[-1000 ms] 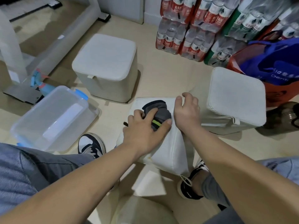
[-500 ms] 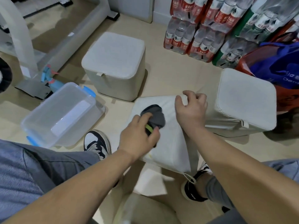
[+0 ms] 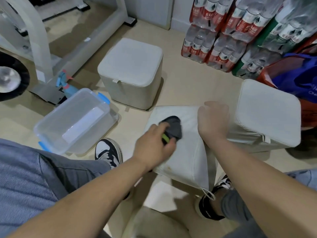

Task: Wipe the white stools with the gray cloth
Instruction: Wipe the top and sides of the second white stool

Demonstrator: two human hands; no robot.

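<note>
We hold the gray cloth (image 3: pixel 174 128) bunched in our left hand (image 3: pixel 153 145), fingers and thumb curled round it, with a yellow-green strip showing by the thumb; the hand is blurred. The cloth is pressed to the top of the near stool (image 3: pixel 187 157), just left of the frame's centre. That stool is tipped, with its top face turned toward us. Our right hand (image 3: pixel 213 122) grips its upper right edge, fingers bent over the far side. Our shoes flank it: the left shoe (image 3: pixel 108 151) to its lower left, the right shoe (image 3: pixel 210 203) below its lower right corner.

A second stool (image 3: pixel 130 66) stands upright above centre, a little apart from the near stool's upper left corner. A third stool (image 3: pixel 267 114) stands at the right, close beside the near one and just past our right wrist.

Left of centre, a clear plastic bin (image 3: pixel 56 127) with blue latches sits on the floor near our left shoe. A blue spray bottle (image 3: pixel 66 85) lies just beyond it at the foot of a white frame (image 3: pixel 41 40). A dark wheel (image 3: pixel 12 78) shows at the left edge. Shrink-wrapped packs of water bottles (image 3: pixel 221 31) are stacked at the upper right. A blue bag (image 3: pixel 298 78) and an orange-red bag (image 3: pixel 307 115) sit at the right edge, just behind the third stool.
</note>
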